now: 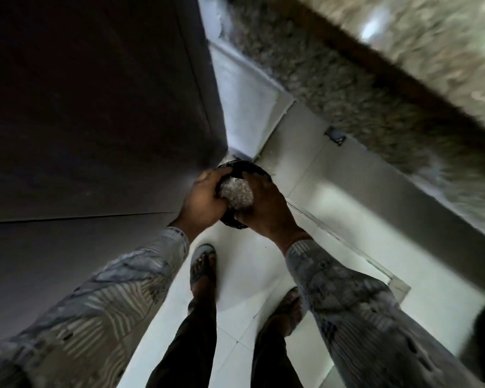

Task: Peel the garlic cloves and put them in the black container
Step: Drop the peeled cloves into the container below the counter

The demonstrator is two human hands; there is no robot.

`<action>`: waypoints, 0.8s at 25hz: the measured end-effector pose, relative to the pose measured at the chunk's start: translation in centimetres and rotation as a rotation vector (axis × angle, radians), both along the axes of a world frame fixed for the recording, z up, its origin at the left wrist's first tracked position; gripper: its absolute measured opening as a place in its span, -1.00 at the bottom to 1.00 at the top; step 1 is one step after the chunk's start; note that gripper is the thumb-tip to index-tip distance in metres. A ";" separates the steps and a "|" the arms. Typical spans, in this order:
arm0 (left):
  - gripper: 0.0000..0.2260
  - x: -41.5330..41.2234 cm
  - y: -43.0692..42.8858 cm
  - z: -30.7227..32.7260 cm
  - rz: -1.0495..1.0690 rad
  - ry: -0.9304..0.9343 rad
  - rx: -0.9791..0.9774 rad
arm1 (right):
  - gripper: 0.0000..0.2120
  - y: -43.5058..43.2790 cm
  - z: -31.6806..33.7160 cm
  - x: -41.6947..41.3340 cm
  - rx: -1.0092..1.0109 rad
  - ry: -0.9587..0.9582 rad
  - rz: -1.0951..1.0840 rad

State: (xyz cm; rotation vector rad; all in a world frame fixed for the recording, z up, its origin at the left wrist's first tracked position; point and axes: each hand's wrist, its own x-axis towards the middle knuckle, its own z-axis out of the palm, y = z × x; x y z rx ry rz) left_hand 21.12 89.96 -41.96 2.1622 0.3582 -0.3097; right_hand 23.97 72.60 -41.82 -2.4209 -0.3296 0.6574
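A round black container (248,168) shows low in the middle of the head view, in front of the corner between a dark panel and a white wall. Inside its rim sits a pale, papery clump (235,193) that looks like garlic skins; the blur hides any single clove. My left hand (205,198) cups the clump from the left and my right hand (265,210) cups it from the right, the fingers of both curled around it over the container. I cannot tell whether the container rests on the floor or hangs in my hands.
A tall dark panel (95,107) fills the left side. A speckled granite counter (375,79) runs across the upper right, with a grey front below it. White floor tiles (333,219) lie underneath, with my two sandalled feet (203,268) on them.
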 end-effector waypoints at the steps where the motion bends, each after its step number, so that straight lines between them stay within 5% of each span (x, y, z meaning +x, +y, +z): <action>1: -0.41 -0.2 -0.1 2.6 -0.048 0.004 0.027 | -0.08 -0.5 2.9 -0.5 0.012 -0.010 -0.011; 7: -0.37 -1.4 -2.4 16.5 -0.278 -0.076 0.057 | -0.14 -4.5 18.9 -4.7 0.156 -0.112 -0.204; 20: -0.23 -5.2 -26.6 41.6 -0.935 -0.283 -0.041 | -0.05 -26.5 41.3 -20.6 -0.022 -0.337 -0.705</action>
